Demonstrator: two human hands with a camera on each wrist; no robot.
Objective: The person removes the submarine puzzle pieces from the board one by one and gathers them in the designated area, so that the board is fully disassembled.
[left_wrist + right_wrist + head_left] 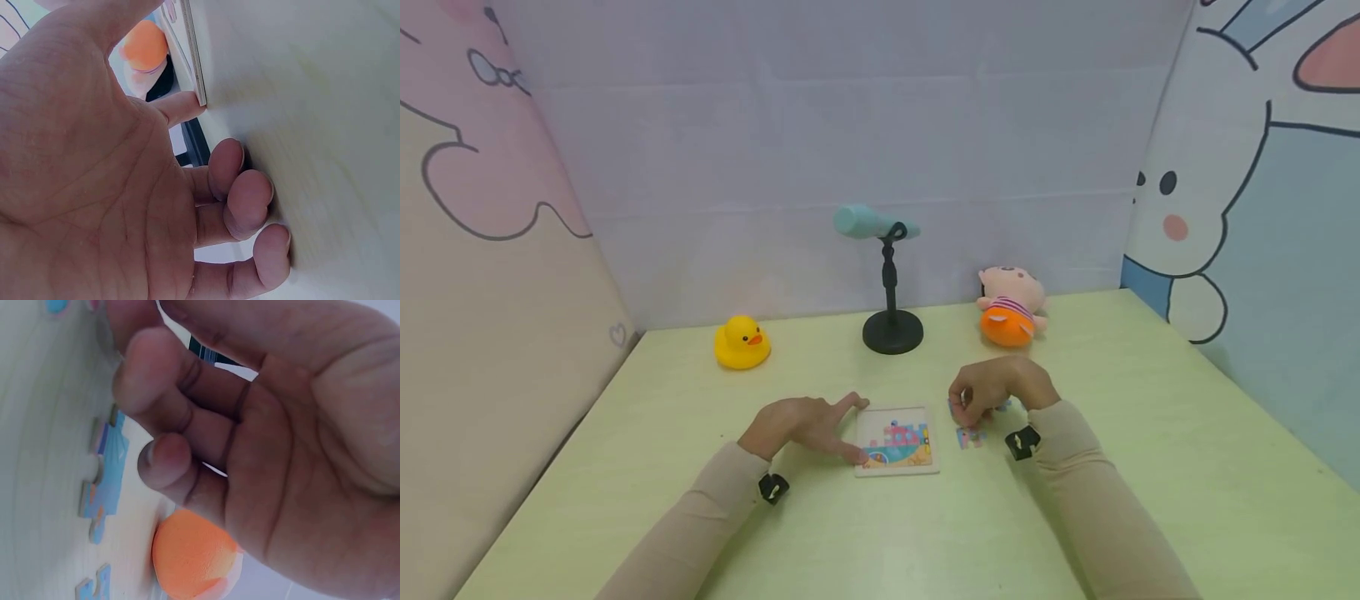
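puzzle board: square wooden tray, flat on the bench, partly filled with a pink, blue and orange picture, upper part bare
loose pieces: small blue and pink jigsaw bits flat on the bench, just off the board at 3 o'clock
spacing: pieces near the board, not touching it

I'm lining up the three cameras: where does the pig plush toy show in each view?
Head: the pig plush toy sits at the far side of the table, right of centre, beyond the right hand.
Left wrist: its orange body shows at top left, above the puzzle board's edge.
Right wrist: its orange body is at the bottom centre, under the fingers.
Shared landmark: the green table.
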